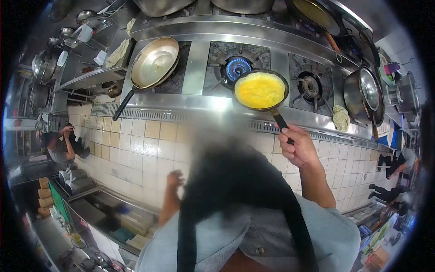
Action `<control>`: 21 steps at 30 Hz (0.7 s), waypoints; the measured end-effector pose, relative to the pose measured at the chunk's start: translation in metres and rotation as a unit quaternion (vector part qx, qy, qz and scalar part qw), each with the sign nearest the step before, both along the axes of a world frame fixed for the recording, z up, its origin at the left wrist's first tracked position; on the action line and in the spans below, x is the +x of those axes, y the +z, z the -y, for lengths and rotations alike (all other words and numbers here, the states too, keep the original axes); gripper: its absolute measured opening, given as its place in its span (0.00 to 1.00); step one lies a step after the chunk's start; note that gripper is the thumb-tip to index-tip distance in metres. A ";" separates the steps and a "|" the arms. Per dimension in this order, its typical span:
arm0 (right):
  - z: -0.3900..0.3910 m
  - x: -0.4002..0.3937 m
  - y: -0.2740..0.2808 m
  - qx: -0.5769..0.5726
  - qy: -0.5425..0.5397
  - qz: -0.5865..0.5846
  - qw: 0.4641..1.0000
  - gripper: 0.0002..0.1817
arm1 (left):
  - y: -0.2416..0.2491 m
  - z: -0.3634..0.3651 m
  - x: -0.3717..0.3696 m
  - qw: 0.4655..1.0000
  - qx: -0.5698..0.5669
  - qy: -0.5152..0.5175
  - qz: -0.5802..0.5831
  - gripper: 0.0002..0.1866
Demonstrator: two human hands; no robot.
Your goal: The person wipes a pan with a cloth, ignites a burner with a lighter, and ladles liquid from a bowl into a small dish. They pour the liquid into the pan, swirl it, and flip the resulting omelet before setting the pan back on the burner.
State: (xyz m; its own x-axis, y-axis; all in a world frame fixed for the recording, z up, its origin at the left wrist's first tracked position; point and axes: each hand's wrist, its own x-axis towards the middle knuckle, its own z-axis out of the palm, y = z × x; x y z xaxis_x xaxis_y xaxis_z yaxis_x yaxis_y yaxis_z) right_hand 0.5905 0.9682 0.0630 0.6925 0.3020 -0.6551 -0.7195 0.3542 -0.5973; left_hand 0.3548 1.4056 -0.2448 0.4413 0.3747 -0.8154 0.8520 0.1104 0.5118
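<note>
My right hand [297, 146] is closed around the black handle of a small frying pan [287, 93], holding it at the front of the stove. Yellow beaten egg [259, 92] covers the pan's base, paler around the edge. The pan is between a lit burner [239, 68] with a blue flame and an unlit burner [310, 86] on its right. Down by my left side, my left hand [174, 178] hangs over the tiled floor, fingers loosely bent and apart, with nothing seen in it. A dark blurred shape hides the middle of my front.
A larger frying pan [155, 63] sits on the left burner, its handle jutting past the front edge. On the right stand a big pot [358, 97] and a folded cloth [340, 119]. Behind me runs a counter [97, 211]. Other people [61, 147] are at both sides.
</note>
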 end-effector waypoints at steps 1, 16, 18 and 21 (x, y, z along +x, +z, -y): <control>-0.002 0.000 -0.001 0.000 0.001 -0.001 1.000 0.08 | -0.010 -0.004 -0.004 0.998 -0.045 0.046 -0.004 0.16; -0.038 0.034 -0.070 0.039 0.003 0.045 0.998 0.09 | 0.004 -0.002 -0.012 0.998 -0.043 0.052 0.013 0.21; -0.045 0.038 -0.106 0.073 0.001 0.069 0.995 0.10 | 0.014 0.002 -0.005 0.998 -0.022 0.054 0.018 0.24; -0.050 0.041 -0.151 0.052 0.004 0.078 0.996 0.11 | 0.016 0.001 -0.010 0.996 -0.032 0.087 0.017 0.24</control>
